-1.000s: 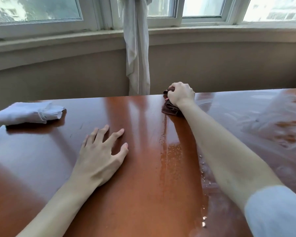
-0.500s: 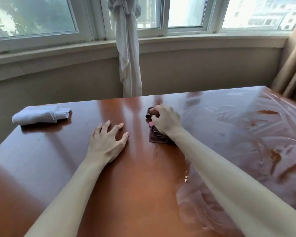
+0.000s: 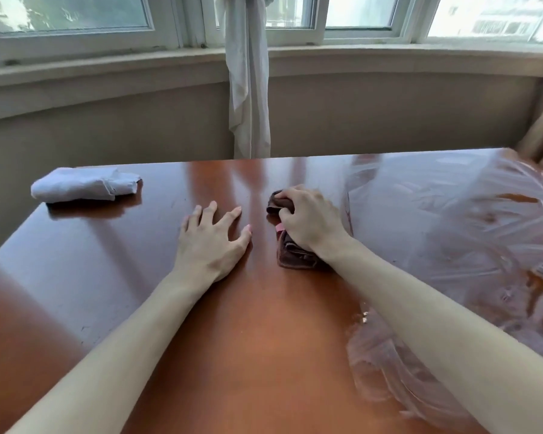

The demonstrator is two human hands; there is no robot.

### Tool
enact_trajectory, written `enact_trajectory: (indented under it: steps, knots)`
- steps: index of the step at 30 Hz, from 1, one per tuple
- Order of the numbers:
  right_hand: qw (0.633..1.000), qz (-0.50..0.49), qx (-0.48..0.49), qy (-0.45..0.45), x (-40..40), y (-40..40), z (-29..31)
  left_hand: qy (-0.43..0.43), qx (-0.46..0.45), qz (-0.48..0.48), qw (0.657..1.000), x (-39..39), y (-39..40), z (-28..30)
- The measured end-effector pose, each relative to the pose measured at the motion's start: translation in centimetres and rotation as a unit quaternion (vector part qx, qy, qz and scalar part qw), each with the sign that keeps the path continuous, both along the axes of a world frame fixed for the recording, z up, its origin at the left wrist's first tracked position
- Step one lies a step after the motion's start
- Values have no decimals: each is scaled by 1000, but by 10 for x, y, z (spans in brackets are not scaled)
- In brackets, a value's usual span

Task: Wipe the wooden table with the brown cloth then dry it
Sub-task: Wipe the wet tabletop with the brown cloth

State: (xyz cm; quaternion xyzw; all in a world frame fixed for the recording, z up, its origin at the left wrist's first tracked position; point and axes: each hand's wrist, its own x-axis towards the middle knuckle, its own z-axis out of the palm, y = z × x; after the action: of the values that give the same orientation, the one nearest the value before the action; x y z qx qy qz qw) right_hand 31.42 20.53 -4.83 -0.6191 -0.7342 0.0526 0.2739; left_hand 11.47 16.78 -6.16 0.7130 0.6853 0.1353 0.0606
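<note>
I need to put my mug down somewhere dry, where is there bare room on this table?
Dry bare wood lies between the folded white cloth and the left hand, and along the near edge between both forearms. The table's right side is smeared wet. The middle is crowded: the right hand grips the brown cloth.

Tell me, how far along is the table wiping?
Roughly half wiped. The right side of the wooden table shows wet, streaky smears. The right hand grips the brown cloth mid-table, while the left hand rests flat on it. The left side looks unwiped, and drying has not begun: the white cloth lies untouched at the far left.
</note>
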Motion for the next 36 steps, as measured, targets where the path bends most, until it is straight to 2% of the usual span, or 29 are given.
enact_trajectory:
  steps: [6,11,16,28,32,36]
  knots:
    - [998,-63,10,-11,-5,122,-2,-3,15,3,1000,0,5,-8]
    - [997,-80,10,-5,-10,177,-1,-6,11,3,1000,-2,6,-10]
    - [998,-66,-8,-9,-7,147,-1,-20,-3,2,1000,-2,5,-7]
    - [999,32,-4,14,16,-55,-4,-15,-18,-8,1000,-4,2,-1]
    - [999,37,-10,21,20,-39,0,-14,-11,-8,1000,-6,2,-4]
    - [999,-19,-11,23,33,33,-1,-12,1,-7,1000,-6,3,-9]
